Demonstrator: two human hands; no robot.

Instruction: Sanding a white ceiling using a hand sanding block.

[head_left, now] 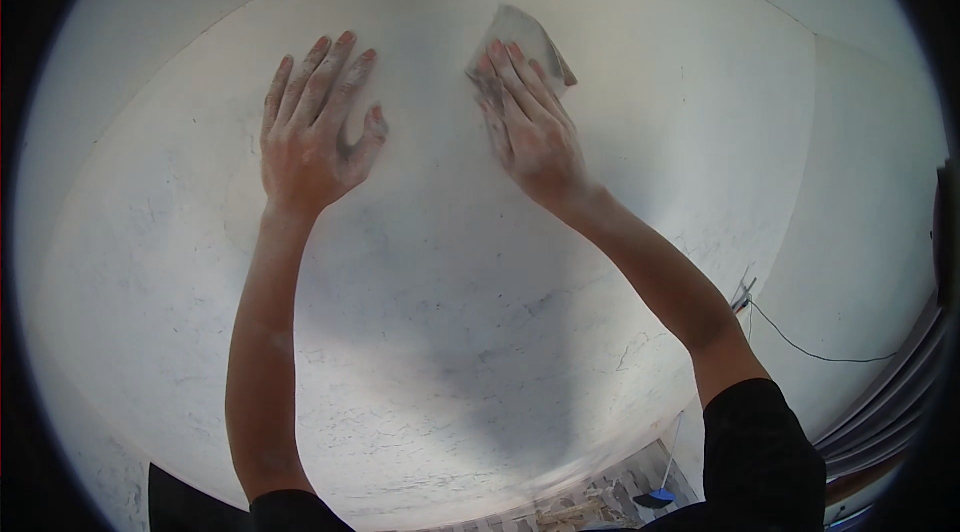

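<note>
**Your black sleeves [765, 457] sit closest, both arms raised to the wall [440, 242]**

Wall fills most of the view: white, dark scuffs lower down. Grey curtain [890, 387] at far right, well apart from you.

Your left hand [312, 152] looks flat to the wall, fingers spread wide, holding nothing; probably placed there to steady you. Your right hand [540, 140] keeps its fingers straight with narrow gaps, pinning the grey sheet [527, 28] against the wall; laid flat, likely to spread pressure evenly. Sheet's at upper middle, top and right corner poking past your fingers, lower part hidden. White dust on both hands. Thin cable [820, 357] dips at right.
</note>
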